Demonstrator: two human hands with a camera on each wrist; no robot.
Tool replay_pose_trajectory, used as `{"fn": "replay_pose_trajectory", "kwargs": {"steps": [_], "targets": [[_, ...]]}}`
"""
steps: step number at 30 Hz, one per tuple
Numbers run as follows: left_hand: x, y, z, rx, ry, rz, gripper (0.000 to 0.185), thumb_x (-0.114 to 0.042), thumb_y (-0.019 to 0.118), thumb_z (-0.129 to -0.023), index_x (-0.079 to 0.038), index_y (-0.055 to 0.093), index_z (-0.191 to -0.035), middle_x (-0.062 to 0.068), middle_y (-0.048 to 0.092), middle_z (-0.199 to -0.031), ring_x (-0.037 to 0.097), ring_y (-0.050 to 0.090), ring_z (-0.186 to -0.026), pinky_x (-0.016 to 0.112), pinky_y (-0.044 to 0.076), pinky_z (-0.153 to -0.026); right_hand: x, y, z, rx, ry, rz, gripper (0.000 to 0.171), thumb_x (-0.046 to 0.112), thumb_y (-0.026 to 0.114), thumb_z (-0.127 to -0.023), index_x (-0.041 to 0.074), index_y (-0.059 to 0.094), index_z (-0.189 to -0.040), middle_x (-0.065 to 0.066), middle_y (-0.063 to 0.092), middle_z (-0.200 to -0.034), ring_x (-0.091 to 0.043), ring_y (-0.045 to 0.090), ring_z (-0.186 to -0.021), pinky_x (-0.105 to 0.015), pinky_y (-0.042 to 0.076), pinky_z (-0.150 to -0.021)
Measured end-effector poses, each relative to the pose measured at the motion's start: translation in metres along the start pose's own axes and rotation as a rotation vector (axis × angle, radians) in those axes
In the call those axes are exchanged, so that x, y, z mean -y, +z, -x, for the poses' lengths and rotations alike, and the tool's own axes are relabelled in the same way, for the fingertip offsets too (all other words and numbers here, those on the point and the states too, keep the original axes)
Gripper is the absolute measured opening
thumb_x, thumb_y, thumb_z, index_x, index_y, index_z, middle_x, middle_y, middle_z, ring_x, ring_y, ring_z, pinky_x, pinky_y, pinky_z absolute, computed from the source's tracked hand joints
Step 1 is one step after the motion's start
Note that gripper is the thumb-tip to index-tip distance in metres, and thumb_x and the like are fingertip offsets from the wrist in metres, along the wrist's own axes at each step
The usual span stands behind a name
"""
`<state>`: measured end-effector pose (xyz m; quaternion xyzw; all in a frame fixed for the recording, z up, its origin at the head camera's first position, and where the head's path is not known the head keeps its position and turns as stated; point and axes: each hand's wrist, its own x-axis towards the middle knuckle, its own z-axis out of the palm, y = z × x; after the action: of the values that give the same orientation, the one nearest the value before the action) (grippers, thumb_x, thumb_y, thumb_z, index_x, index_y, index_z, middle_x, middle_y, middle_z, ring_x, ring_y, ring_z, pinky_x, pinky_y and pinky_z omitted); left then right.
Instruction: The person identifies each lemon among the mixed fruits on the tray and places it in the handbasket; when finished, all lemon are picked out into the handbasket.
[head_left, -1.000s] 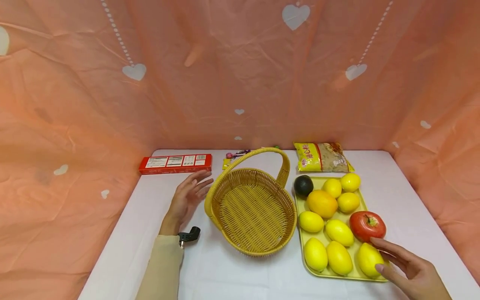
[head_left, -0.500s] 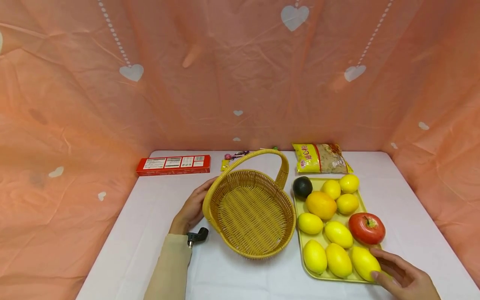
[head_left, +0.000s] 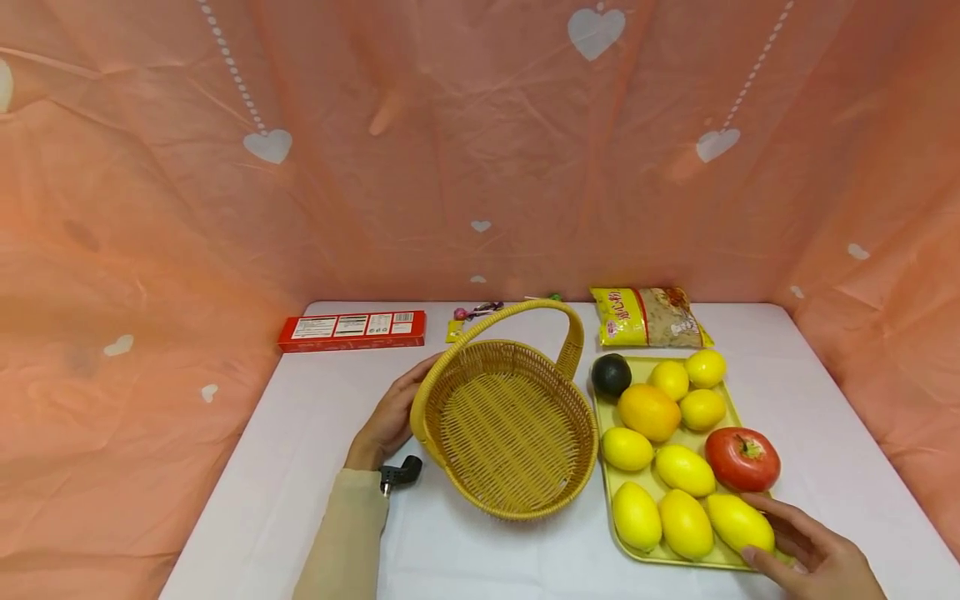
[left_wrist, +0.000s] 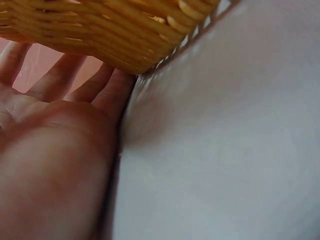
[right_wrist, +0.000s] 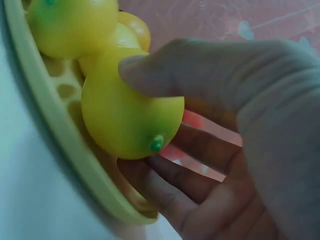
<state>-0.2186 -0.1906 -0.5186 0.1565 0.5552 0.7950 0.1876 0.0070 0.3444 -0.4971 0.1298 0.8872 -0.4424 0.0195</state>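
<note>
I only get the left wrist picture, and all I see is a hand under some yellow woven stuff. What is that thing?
Observer: It is a wicker basket with an arched handle, and it holds nothing. The left hand rests straight-fingered against its outer wall.
Operator: What is the other hand doing?
Observer: The right hand has its grip around a lemon, thumb on top, fingers beneath.
Operator: Where is that lemon?
Observer: At the near right corner of a yellow tray, just right of the basket.
Operator: Any other fruit there?
Observer: More lemons, an orange, a red apple and a dark avocado.
</note>
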Motion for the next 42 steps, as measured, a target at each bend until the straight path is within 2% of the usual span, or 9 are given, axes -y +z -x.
{"fn": "replay_pose_trajectory", "kwargs": {"steps": [3, 5, 7, 12, 17, 24, 31, 36, 42], "targets": [[0.001, 0.001, -0.002, 0.009, 0.001, 0.007, 0.053, -0.005, 0.031, -0.118, -0.008, 0.036, -0.171, 0.004, 0.05, -0.169, 0.013, 0.061, -0.136, 0.025, 0.056, -0.115, 0.008, -0.006, 0.002, -0.037, -0.068, -0.001, 0.067, 0.019, 0.091, -0.091, -0.004, 0.062, -0.148, 0.043, 0.062, -0.119, 0.02, 0.062, -0.103, -0.004, 0.057, -0.079], [0.002, 0.002, -0.003, 0.004, -0.002, 0.017, 0.053, -0.005, 0.031, -0.118, -0.008, 0.036, -0.171, 0.004, 0.05, -0.169, 0.013, 0.061, -0.136, 0.025, 0.056, -0.115, 0.016, -0.009, 0.001, -0.053, -0.176, -0.025, 0.063, 0.009, 0.088, -0.093, -0.004, 0.061, -0.148, 0.039, 0.064, -0.126, 0.019, 0.063, -0.108, -0.004, 0.057, -0.083], [0.003, 0.002, -0.003, 0.003, -0.002, 0.019, 0.054, -0.005, 0.031, -0.118, -0.008, 0.035, -0.171, 0.004, 0.05, -0.169, 0.013, 0.062, -0.136, 0.025, 0.056, -0.114, 0.029, -0.01, -0.002, -0.038, -0.292, -0.106, 0.061, -0.003, 0.083, -0.093, -0.006, 0.06, -0.15, 0.031, 0.067, -0.134, 0.014, 0.066, -0.114, -0.005, 0.058, -0.089], [0.005, 0.003, -0.002, -0.002, -0.009, 0.008, 0.054, -0.005, 0.032, -0.118, -0.009, 0.035, -0.172, 0.005, 0.049, -0.17, 0.012, 0.062, -0.134, 0.025, 0.057, -0.112, 0.075, -0.004, -0.02, 0.098, -0.524, -0.359, 0.064, -0.026, 0.071, -0.09, -0.012, 0.056, -0.15, 0.005, 0.07, -0.147, -0.002, 0.07, -0.126, -0.014, 0.059, -0.102], [0.003, 0.003, -0.002, -0.007, -0.015, -0.004, 0.054, -0.007, 0.032, -0.119, -0.008, 0.033, -0.172, 0.007, 0.046, -0.172, 0.013, 0.061, -0.135, 0.025, 0.057, -0.113, 0.122, 0.021, -0.046, 0.196, -0.653, -0.457, 0.061, -0.026, 0.07, -0.089, -0.013, 0.058, -0.148, -0.004, 0.07, -0.147, -0.01, 0.069, -0.129, -0.019, 0.057, -0.109], [-0.001, 0.002, -0.002, -0.023, -0.021, 0.011, 0.054, -0.006, 0.032, -0.119, -0.008, 0.032, -0.172, 0.004, 0.049, -0.169, 0.013, 0.061, -0.135, 0.025, 0.057, -0.113, 0.181, 0.067, -0.076, 0.306, -0.673, -0.516, 0.059, -0.015, 0.075, -0.093, -0.004, 0.062, -0.149, -0.008, 0.068, -0.148, -0.017, 0.07, -0.128, -0.027, 0.059, -0.111], [-0.002, 0.002, -0.001, -0.029, -0.03, 0.004, 0.054, -0.005, 0.032, -0.118, -0.009, 0.034, -0.172, 0.0, 0.053, -0.166, 0.012, 0.062, -0.135, 0.024, 0.057, -0.113, 0.228, 0.105, -0.101, 0.452, -0.703, -0.476, 0.057, -0.001, 0.081, -0.095, 0.004, 0.065, -0.149, -0.013, 0.068, -0.147, -0.024, 0.071, -0.125, -0.03, 0.063, -0.105], [-0.003, 0.003, -0.001, -0.043, -0.039, -0.011, 0.054, -0.005, 0.033, -0.118, -0.01, 0.035, -0.172, -0.002, 0.053, -0.166, 0.01, 0.063, -0.131, 0.023, 0.057, -0.112, 0.25, 0.13, -0.116, 0.539, -0.688, -0.449, 0.053, 0.008, 0.082, -0.097, 0.011, 0.068, -0.148, -0.008, 0.069, -0.149, -0.026, 0.068, -0.129, -0.032, 0.061, -0.11], [-0.004, 0.004, -0.001, -0.046, -0.047, -0.017, 0.054, -0.007, 0.035, -0.118, -0.012, 0.037, -0.171, 0.0, 0.049, -0.168, 0.01, 0.062, -0.131, 0.024, 0.056, -0.114, 0.258, 0.159, -0.128, 0.606, -0.669, -0.408, 0.051, 0.01, 0.084, -0.095, 0.016, 0.071, -0.144, -0.003, 0.07, -0.145, -0.025, 0.068, -0.129, -0.036, 0.062, -0.11]]}}
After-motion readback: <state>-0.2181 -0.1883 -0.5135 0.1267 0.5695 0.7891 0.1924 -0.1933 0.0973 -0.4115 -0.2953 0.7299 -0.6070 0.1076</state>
